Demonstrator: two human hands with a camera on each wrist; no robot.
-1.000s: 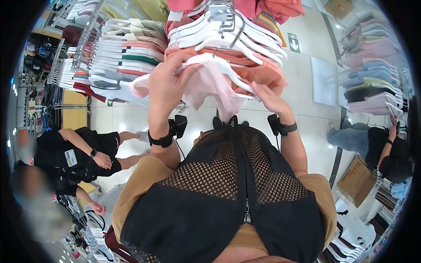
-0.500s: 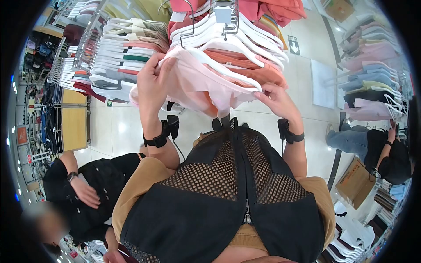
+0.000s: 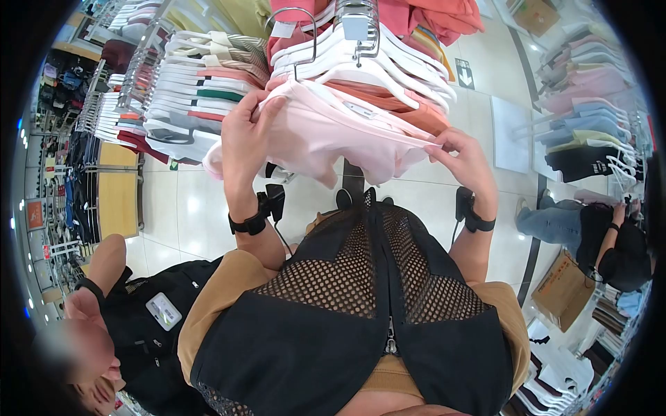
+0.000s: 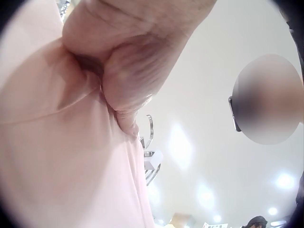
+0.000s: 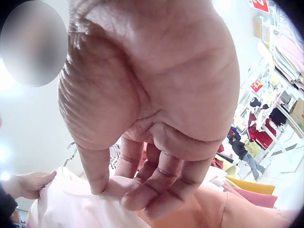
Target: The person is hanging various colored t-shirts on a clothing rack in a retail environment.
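A pale pink garment [image 3: 312, 132] hangs on a hanger whose metal hook [image 3: 314, 41] rises above its neckline, near the middle of the head view. The left hand [image 3: 244, 142] pinches its left shoulder between thumb and fingers. At the other shoulder the right hand [image 3: 461, 161] pinches the fabric, stretching the top edge sideways. Pink cloth [image 4: 61, 156] fills the left of the left wrist view beside the hand [image 4: 128, 52]. In the right wrist view, thumb and curled fingers of the hand [image 5: 152, 95] meet at the cloth [image 5: 76, 204].
White hangers [image 3: 409, 69] with orange and pink clothes hang just beyond the garment. Another rack [image 3: 201, 83] of clothes stands to the left. A person in black [image 3: 166, 326] is at the lower left, another [image 3: 610, 236] at the right near a cardboard box [image 3: 563, 288].
The right hand has moved outward to the right, and the pink garment has spread wider and covers its hanger's bar. The left hand has shifted left. The person at the lower left has changed pose.
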